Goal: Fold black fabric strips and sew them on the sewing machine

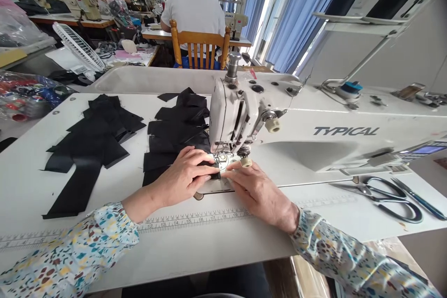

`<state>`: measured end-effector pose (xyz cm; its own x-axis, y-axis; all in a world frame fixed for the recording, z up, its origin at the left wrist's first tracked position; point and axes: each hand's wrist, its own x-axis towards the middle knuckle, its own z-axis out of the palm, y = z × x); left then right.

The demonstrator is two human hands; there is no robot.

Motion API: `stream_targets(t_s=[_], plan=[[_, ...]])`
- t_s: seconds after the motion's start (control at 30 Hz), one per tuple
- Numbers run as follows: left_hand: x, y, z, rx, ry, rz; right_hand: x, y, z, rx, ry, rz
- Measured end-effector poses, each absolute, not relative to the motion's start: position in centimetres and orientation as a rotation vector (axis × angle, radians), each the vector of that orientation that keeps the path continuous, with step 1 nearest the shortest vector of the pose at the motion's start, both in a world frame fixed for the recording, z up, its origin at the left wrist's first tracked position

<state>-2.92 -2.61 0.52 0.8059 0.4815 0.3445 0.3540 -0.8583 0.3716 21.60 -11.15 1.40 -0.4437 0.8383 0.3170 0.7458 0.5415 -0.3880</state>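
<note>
Under the needle area of a white sewing machine (335, 107), a small black fabric piece (216, 175) lies beside the presser foot (222, 160). My left hand (183, 174) presses and steadies this piece from the left, thumb and fingers close together at its edge. From the right, my right hand (260, 191) pinches its near edge, fingertips almost meeting the left ones. Most of the piece is hidden by my fingers and the machine head. Just behind my left hand is a row of overlapping black fabric pieces (178, 123). Another black fabric pile (94, 135) is spread farther left.
Scissors (387, 198) and thread snips (419, 199) lie on the right of the white table (174, 251). A printed ruler strip (195, 219) runs along its front. Ahead, a person (195, 11) sits on a wooden chair (200, 44). A white fan (78, 46) is at left.
</note>
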Motion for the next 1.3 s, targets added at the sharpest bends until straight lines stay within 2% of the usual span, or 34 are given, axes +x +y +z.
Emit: stream_targets(t_s=[0.27,1.0,1.17,1.3], plan=[[-2.9,-2.5,0.5,2.716,0.637,0.624,21.1,-11.1,1.6,-1.222,-2.527,-0.046],[-2.7,-2.5,0.5,2.702,0.649,0.605,20.6,-10.7,2.2,-1.267,-2.254,0.579],[-2.7,-2.4,0.4,2.659,0.647,0.632,19.8,-10.2,1.5,-1.432,-2.27,0.259],[-2.4,-1.9,0.1,2.626,0.668,0.646,18.9,-9.7,0.7,-1.46,-2.294,0.126]])
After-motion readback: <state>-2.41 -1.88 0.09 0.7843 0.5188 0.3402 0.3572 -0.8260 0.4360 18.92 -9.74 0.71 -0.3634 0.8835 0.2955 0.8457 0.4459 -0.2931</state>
